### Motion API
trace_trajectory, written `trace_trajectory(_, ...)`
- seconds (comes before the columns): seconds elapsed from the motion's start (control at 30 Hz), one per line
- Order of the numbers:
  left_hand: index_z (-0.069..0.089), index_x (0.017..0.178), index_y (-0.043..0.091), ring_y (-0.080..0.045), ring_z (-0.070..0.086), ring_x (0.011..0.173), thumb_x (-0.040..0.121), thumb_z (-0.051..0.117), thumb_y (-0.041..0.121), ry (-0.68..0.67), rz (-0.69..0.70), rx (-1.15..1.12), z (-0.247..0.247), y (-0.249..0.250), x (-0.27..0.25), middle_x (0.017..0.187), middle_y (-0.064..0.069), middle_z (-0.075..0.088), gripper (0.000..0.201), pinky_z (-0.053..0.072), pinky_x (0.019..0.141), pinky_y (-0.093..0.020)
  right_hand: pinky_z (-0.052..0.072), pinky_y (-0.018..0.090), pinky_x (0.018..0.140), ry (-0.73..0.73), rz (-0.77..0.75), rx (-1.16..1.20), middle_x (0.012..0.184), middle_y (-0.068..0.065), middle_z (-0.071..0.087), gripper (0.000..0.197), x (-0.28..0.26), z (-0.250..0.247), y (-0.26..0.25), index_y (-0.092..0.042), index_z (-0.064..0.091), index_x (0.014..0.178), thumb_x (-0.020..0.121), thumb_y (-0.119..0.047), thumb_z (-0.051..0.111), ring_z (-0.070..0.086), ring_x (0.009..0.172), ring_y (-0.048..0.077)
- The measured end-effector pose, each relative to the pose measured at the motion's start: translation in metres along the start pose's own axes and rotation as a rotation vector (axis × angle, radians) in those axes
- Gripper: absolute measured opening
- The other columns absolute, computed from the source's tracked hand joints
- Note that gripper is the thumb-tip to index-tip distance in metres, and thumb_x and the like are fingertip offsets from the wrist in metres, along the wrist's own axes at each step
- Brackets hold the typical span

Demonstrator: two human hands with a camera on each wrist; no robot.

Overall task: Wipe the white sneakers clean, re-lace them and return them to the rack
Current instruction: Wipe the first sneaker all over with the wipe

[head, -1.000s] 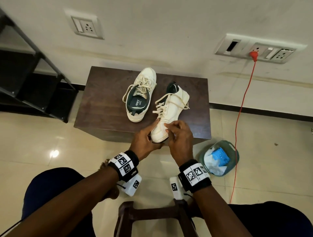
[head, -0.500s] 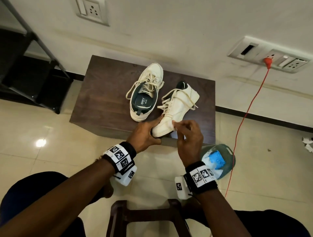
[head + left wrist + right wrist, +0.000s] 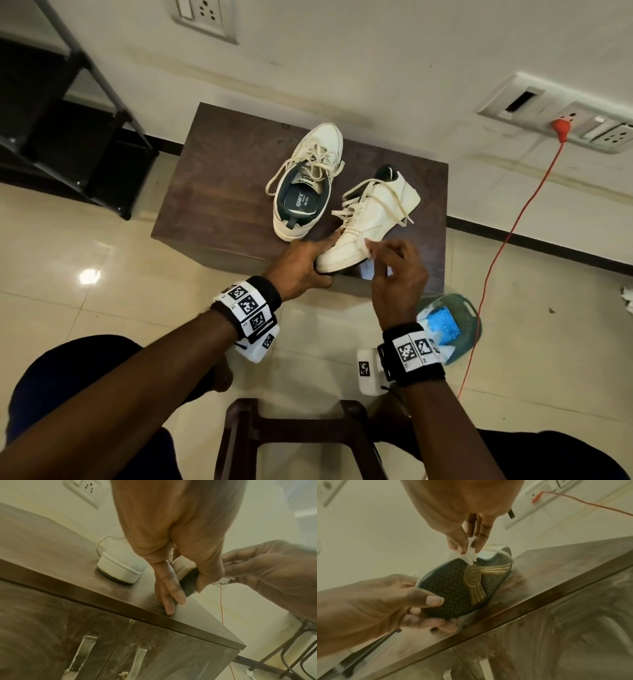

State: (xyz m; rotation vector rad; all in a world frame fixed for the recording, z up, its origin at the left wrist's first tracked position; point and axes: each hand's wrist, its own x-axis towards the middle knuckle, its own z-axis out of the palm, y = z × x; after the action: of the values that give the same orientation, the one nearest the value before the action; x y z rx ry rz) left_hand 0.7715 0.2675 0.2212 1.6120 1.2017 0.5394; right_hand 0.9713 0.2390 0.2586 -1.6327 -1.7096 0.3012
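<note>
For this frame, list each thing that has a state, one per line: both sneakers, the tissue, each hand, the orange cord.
Near sneaker: tipped on its side, toe lifted, laces loose.
Far sneaker: upright on the cabinet, laces loose.
Tissue: crumpled, pressed to the near sneaker's edge.
Left hand: grip around the toe.
Right hand: pinching the tissue.
Orange cord: plugged into the wall socket.
</note>
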Motion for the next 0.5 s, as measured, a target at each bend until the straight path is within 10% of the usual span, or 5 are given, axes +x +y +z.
trace_trajectory(0.27,0.046,0.151,0.019,-0.012,0.048,0.137,0.072,0.091,0.017,0.037,0.043,0.128,-0.007,-0.001,0.002,0.152,0.002,0.05,0.09,0.041,0.114,-0.031,0.047,0.034,0.071,-0.269,-0.318,-0.114,0.105,0.016,0.06,0.033,-0.032,0.023,-0.041,-0.007,0.072,0.116,0.09,0.005,0.056,0.053,0.095,0.028)
trace_trajectory(0.5,0.043,0.153,0.021,-0.017,0.06,0.123,0.073,0.086,0.018,0.006,-0.015,0.172,-0.004,-0.002,0.005,0.138,-0.002,0.062,0.091,0.051,0.101,-0.034,0.041,0.024,0.073,-0.273,-0.378,-0.125,0.105,0.012,0.062,0.031,-0.014,0.005,-0.02,-0.014,0.076,0.112,0.091,-0.005,0.056,0.054,0.096,0.022)
